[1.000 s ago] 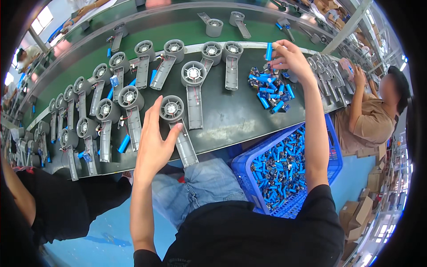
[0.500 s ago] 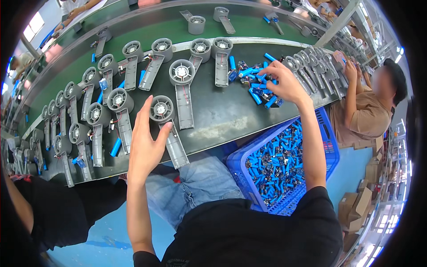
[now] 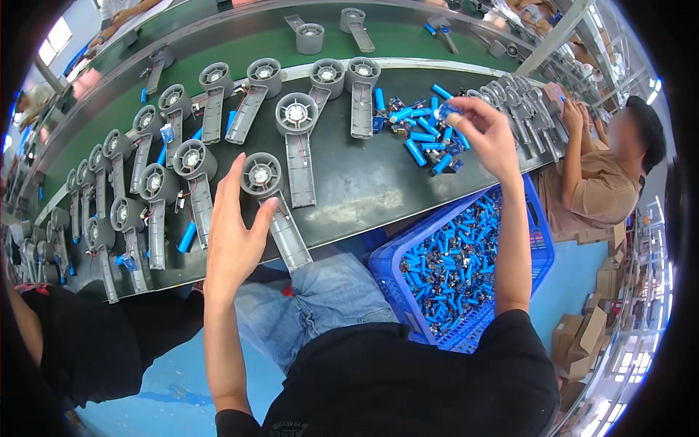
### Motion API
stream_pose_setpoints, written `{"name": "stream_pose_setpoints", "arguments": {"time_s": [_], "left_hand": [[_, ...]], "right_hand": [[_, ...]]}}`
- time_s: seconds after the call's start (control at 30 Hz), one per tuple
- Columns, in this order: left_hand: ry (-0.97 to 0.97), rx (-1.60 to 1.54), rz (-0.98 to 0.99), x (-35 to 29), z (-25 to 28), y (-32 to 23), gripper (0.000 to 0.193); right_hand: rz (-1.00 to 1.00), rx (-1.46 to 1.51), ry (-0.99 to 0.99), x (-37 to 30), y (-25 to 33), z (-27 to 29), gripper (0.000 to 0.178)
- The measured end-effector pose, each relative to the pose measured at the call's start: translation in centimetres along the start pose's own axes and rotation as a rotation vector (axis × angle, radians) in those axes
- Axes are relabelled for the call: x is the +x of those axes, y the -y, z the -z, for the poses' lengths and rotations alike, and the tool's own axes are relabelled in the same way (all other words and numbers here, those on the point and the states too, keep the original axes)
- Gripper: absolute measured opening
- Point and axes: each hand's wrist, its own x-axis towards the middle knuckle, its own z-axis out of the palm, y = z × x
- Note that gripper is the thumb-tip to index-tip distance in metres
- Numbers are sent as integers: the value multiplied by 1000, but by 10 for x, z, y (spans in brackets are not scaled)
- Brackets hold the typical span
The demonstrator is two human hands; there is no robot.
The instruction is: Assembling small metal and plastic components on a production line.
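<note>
My left hand [image 3: 234, 244] has its fingers stretched and its thumb apart, beside a grey fan housing [image 3: 263, 175] with an open, channel-shaped handle. The thumb tip is at the top of that handle; whether it touches, I cannot tell. My right hand [image 3: 489, 138] pinches a small blue circuit board [image 3: 447, 112] between thumb and fingers; anything attached to it is hidden. Below it lies a loose pile of blue cylindrical batteries [image 3: 415, 150] with small boards. Another grey fan housing [image 3: 297, 116] lies just beyond the one at my left hand.
More grey fan housings [image 3: 194, 160] stand in rows on the dark table [image 3: 357, 200], several with wires. A blue crate [image 3: 419, 320] full of batteries sits below the table edge. A co-worker [image 3: 601, 171] sits at the right beside grouped housings. Behind runs a green conveyor [image 3: 255, 44].
My right hand has risen slightly off the pile and moved right, now with a blue circuit board in its fingers. My left hand stays beside the fan housing.
</note>
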Motion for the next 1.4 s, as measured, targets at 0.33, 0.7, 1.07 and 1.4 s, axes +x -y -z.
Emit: {"name": "stream_pose_setpoints", "arguments": {"time_s": [0.33,0.7,1.07,1.4], "left_hand": [[-130,-29,-568,2,10,-59,54],[-253,-899,-47,-48,30,-24,35],[-121,-136,113,-44,-2,-13,5],[-174,182,-94,-39,-19,-11,22]], "right_hand": [[62,862,448,-9,113,-44,49],[31,706,399,-36,123,-139,21],[275,57,15,-41,140,-196,14],[-251,427,273,-25,148,-190,19]]}}
